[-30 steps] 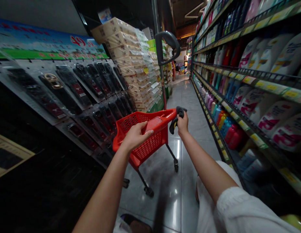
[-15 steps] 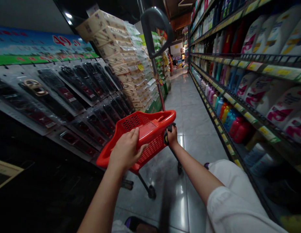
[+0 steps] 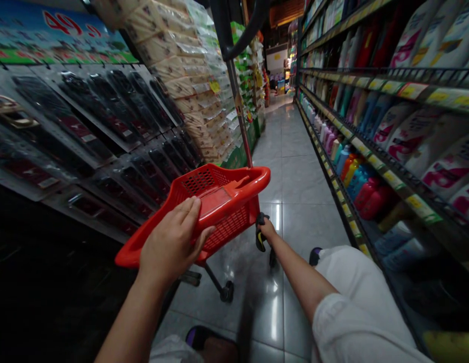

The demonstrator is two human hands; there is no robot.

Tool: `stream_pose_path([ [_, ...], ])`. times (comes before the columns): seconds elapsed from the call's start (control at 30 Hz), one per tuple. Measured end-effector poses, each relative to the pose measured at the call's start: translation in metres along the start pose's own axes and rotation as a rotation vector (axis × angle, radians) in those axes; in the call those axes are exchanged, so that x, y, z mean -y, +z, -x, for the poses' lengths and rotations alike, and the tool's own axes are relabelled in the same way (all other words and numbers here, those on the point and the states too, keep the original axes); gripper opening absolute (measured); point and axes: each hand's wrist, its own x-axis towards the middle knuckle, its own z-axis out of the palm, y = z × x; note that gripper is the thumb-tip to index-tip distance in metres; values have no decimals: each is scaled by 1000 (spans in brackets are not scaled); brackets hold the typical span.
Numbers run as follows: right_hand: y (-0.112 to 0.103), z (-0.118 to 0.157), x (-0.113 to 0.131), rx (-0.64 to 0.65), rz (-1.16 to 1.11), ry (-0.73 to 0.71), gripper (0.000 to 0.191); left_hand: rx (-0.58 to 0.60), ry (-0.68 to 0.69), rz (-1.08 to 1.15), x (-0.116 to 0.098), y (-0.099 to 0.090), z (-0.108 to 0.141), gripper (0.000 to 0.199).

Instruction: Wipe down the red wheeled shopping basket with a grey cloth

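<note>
Ahead of me a red plastic shopping cart (image 3: pixel 234 214) stands at an angle, with perforated walls and dark legs on wheels. My left hand (image 3: pixel 172 237) lies over its near rim, fingers on top and thumb along the side. Lower and to the right of the cart, my right hand (image 3: pixel 268 229) is closed around a black handheld tool with yellow parts (image 3: pixel 260 239); its exact kind is unclear. A dark pole (image 3: pixel 237 111) with a loop-shaped handle (image 3: pixel 245 43) rises just behind the cart's far side.
Packaged belts (image 3: pixel 117 108) hang on the left rack, and stacked wrapped boxes (image 3: pixel 181 70) stand beyond it. Bottles (image 3: pixel 370 194) fill the right shelves (image 3: pixel 382 83). Grey floor tiles (image 3: pixel 300 174) run down the aisle between them. My slippered foot (image 3: pixel 198 335) is below.
The cart's near end has shifted left in view, with my left hand on its rim. My right hand and the black tool have lowered away from the cart's corner.
</note>
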Motion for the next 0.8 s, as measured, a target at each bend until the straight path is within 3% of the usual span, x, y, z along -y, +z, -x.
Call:
stream_pose_path([
  [0.1, -11, 21, 21, 133, -66, 89, 28, -144, 32, 43, -19, 4, 9, 55],
  [0.2, -17, 57, 53, 305, -291, 101, 43, -262, 92, 134, -56, 20, 26, 60],
  [0.3, -22, 107, 84, 382, -476, 128, 54, -173, 131, 245, -102, 45, 42, 64],
  [0.37, -27, 142, 99, 363, -510, 117, 55, -90, 27, 280, -127, 62, 49, 69],
  [0.43, -39, 173, 109, 428, -512, 121, 54, -52, -76, 371, -145, 77, 52, 70],
  [0.57, -95, 207, 118, 566, -471, 141, 52, -61, -133, 638, -159, 91, 48, 43],
  [0.63, -141, 212, 118, 391, -498, 105, 50, -57, -159, 744, -162, 92, 44, 36],
  [0.67, -167, 212, 117, 202, -551, 56, 45, -59, -181, 800, -163, 93, 44, 33],
  [0.73, -220, 213, 115, -299, -760, -57, 32, -57, -237, 933, -167, 93, 43, 24],
  [0.8, -269, 215, 114, -643, -922, -110, 18, -22, -310, 1065, -172, 91, 44, 21],
])
